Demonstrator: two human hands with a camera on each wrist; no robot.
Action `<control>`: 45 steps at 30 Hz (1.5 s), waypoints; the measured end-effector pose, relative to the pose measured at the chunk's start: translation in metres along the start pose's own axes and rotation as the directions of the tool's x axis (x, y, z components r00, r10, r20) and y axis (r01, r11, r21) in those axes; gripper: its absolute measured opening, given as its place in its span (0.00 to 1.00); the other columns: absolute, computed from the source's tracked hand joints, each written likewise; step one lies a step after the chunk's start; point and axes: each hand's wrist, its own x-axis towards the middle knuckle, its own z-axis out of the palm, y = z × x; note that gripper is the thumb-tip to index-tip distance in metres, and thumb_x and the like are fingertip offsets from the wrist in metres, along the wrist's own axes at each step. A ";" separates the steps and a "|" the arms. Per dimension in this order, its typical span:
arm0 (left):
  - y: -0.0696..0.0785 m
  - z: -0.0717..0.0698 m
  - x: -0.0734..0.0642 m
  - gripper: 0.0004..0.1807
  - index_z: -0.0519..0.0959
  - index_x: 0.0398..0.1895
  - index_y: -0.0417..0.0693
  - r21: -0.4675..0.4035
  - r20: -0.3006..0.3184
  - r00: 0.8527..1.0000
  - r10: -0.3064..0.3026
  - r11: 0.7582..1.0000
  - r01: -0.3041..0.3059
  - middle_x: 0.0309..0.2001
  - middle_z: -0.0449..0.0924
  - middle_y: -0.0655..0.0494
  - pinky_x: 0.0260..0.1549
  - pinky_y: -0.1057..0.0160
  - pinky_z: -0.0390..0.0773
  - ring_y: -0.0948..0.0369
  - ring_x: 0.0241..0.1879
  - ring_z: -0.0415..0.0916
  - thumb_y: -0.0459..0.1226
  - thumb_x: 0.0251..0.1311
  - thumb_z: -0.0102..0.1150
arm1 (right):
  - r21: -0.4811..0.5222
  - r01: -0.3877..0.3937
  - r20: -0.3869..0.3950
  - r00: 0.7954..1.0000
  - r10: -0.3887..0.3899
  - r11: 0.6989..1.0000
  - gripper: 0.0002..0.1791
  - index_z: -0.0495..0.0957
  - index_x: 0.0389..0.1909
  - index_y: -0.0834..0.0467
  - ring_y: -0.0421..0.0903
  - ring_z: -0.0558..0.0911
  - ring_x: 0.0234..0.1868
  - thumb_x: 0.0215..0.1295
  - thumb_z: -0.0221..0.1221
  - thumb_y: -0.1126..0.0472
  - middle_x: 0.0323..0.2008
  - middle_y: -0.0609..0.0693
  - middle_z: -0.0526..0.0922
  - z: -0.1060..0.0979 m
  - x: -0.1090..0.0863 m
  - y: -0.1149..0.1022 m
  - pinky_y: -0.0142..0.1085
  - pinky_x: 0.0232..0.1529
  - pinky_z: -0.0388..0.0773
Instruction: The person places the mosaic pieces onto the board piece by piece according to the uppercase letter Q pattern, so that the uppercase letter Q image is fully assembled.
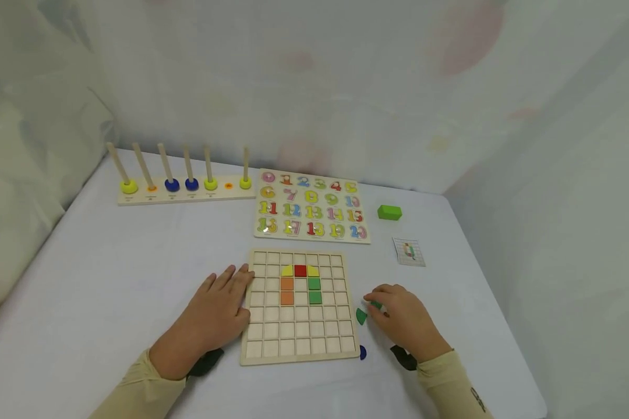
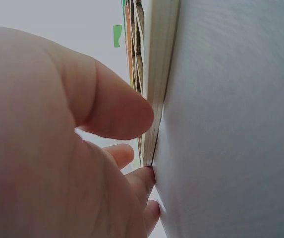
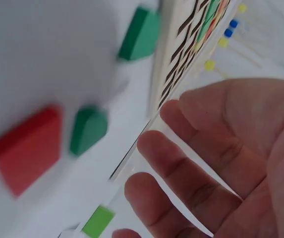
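Note:
The wooden grid board point(image 1: 272, 329) lies on the table with yellow, red, orange and green pieces set in an arch in its upper cells. My left hand point(image 1: 215, 314) rests along the board's left edge, fingers extended, thumb beside the side wall point(image 2: 154, 64). To the right of the board, my right hand point(image 1: 406, 317) hovers over loose pieces with fingers loosely bent and nothing between them. A green quarter-round piece point(image 1: 361, 316) lies beside the board; another green piece point(image 1: 376, 304) shows at the fingertips. The right wrist view also has a red piece point(image 3: 28, 148), hidden under the hand from above.
A blue piece point(image 1: 363, 352) lies at the board's lower right corner. Behind are a number puzzle point(image 1: 301, 202) and a peg stand point(image 1: 188, 195) with yellow and blue rings. A green block point(image 1: 389, 212) and a pattern card point(image 1: 409, 252) lie at the right.

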 end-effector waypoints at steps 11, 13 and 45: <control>0.000 0.000 0.001 0.34 0.67 0.78 0.35 0.031 -0.018 1.000 0.011 0.999 -0.010 0.78 0.65 0.37 0.73 0.31 0.57 0.36 0.78 0.59 0.35 0.67 0.52 | 0.017 -0.124 0.077 0.990 0.122 0.992 0.13 0.90 0.48 0.53 0.50 0.87 0.52 0.63 0.76 0.60 0.47 0.45 0.88 -0.002 -0.011 0.020 0.49 0.50 0.86; 0.000 -0.001 0.001 0.34 0.67 0.77 0.35 0.029 -0.020 1.000 0.013 1.000 -0.012 0.78 0.65 0.37 0.73 0.31 0.57 0.36 0.78 0.59 0.34 0.67 0.52 | 0.016 -0.197 0.108 0.975 0.194 0.980 0.13 0.90 0.46 0.52 0.48 0.86 0.46 0.62 0.77 0.58 0.43 0.44 0.88 -0.002 -0.014 0.022 0.46 0.45 0.86; 0.001 0.000 0.000 0.34 0.67 0.78 0.35 0.020 0.004 1.000 0.000 1.000 0.000 0.79 0.64 0.38 0.73 0.30 0.57 0.36 0.78 0.58 0.35 0.69 0.53 | 0.106 0.241 -0.124 0.966 -0.228 0.965 0.13 0.89 0.41 0.51 0.42 0.86 0.40 0.59 0.80 0.53 0.39 0.40 0.89 0.002 0.025 -0.049 0.37 0.40 0.84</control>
